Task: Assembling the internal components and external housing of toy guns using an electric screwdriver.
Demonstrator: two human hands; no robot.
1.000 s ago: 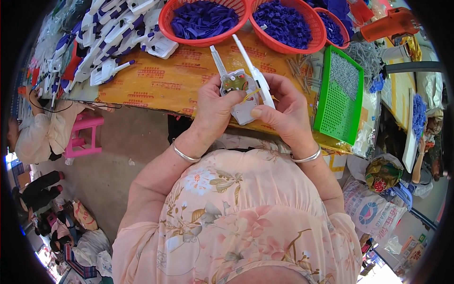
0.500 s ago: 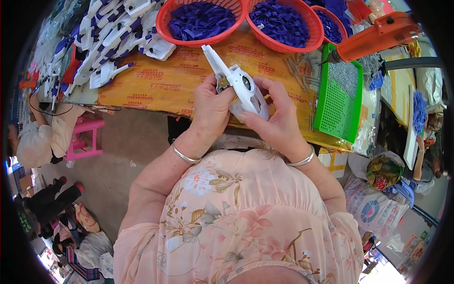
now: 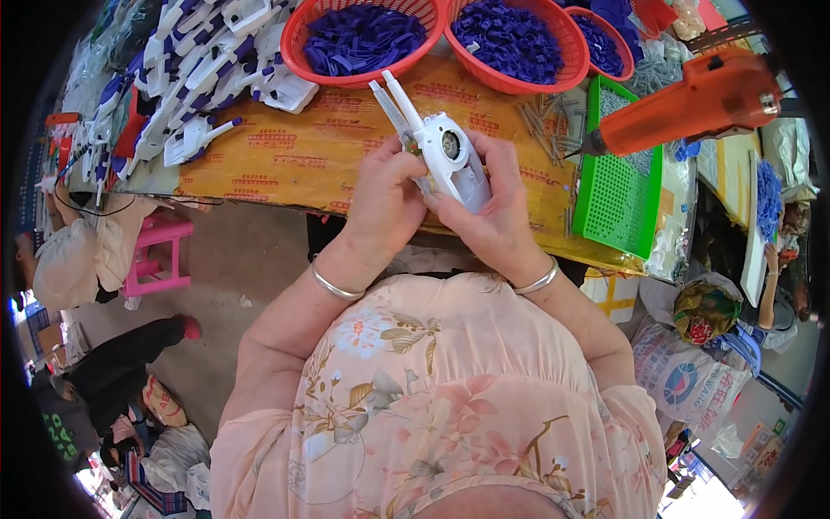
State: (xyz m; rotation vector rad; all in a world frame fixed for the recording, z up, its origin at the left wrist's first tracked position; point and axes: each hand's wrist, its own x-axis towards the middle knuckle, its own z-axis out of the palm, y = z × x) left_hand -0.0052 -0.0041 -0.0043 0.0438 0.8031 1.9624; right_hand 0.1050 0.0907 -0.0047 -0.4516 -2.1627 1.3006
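Observation:
Over the table's near edge, both my hands hold a white plastic housing (image 3: 439, 149) with a round dark opening and a wide lower end. At its far end a slim white stem and a ridged strip stand side by side, a narrow gap between them. My left hand (image 3: 381, 192) is closed round the left side, thumb pressed on it; its fingers hide that part of the housing. Closed on the right side, my right hand (image 3: 499, 201) lays its thumb across the lower end.
Red baskets of purple parts (image 3: 370, 41) line the table's far side. White-and-purple housings (image 3: 197, 78) lie heaped at left. Right of my hands are loose metal rods (image 3: 543, 125), a green tray (image 3: 616, 203) and an orange power screwdriver (image 3: 687, 108). Other people sit at left.
The housing has turned in my hands, and its slim stem now shows apart from the ridged strip. The orange screwdriver hangs slightly lower. At lower left, another person's leg has shifted right.

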